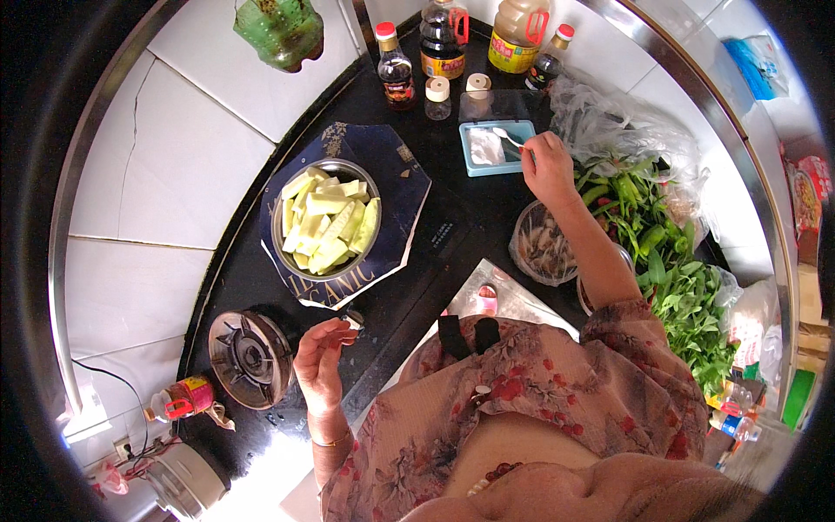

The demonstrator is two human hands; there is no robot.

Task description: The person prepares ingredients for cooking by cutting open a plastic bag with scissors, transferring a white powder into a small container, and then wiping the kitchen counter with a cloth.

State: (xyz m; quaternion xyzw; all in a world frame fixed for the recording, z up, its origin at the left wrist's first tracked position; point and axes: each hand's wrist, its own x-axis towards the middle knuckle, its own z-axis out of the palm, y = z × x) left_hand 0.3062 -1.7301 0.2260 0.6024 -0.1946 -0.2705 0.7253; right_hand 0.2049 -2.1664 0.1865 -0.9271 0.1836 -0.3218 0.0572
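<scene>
My right hand (546,163) holds a small white spoon (507,137) by its handle, its bowl over white granules (485,145) in a light blue plastic box (499,171). The box's clear lid stands raised behind it. My left hand (324,355) is half curled above the counter edge, near the gas burner's knob (353,320); whether its fingertips touch the knob I cannot tell. In a steel bowl (376,243) lie pale green peeled gourd or cucumber pieces (329,218). The bowl rests on a dark blue printed board (398,176).
A gas burner (251,357) sits at the left front. Sauce bottles (396,68) and small shaker jars (438,98) line the back. Right of my right forearm are green peppers (626,189) and leafy greens (695,320); a plastic-covered bowl (543,245) stands left of it.
</scene>
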